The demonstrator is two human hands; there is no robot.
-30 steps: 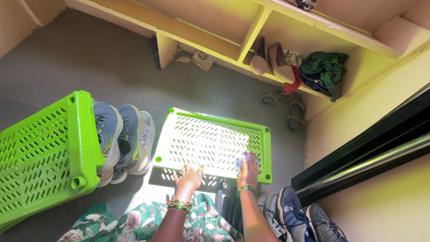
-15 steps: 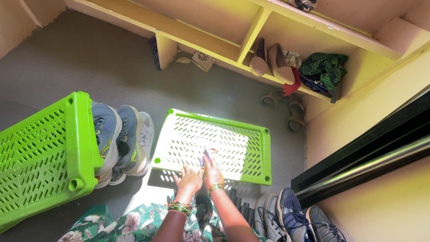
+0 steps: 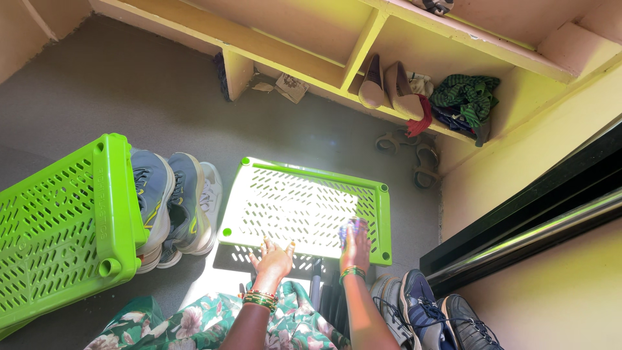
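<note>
A bright green slotted plastic shelf panel (image 3: 304, 201) lies flat on the grey floor in front of me, lit by the sun. My left hand (image 3: 273, 259) rests at its near edge, fingers spread and holding nothing. My right hand (image 3: 356, 245) presses on the panel's near right part, with a small bluish-purple cloth (image 3: 348, 228) under its fingers. Both wrists wear bangles. My floral dress (image 3: 194, 324) shows at the bottom.
A second green slotted panel (image 3: 61, 223) lies tilted at the left, beside grey and white sneakers (image 3: 175, 201). Dark sneakers (image 3: 431, 314) sit at the lower right. A yellow wooden shelf (image 3: 291, 55) holds heeled shoes (image 3: 383, 84) and green cloth (image 3: 468, 94). Sandals (image 3: 421, 162) lie below it.
My right hand slid left across the panel with the cloth, then back to the right. My left hand stayed at the near edge.
</note>
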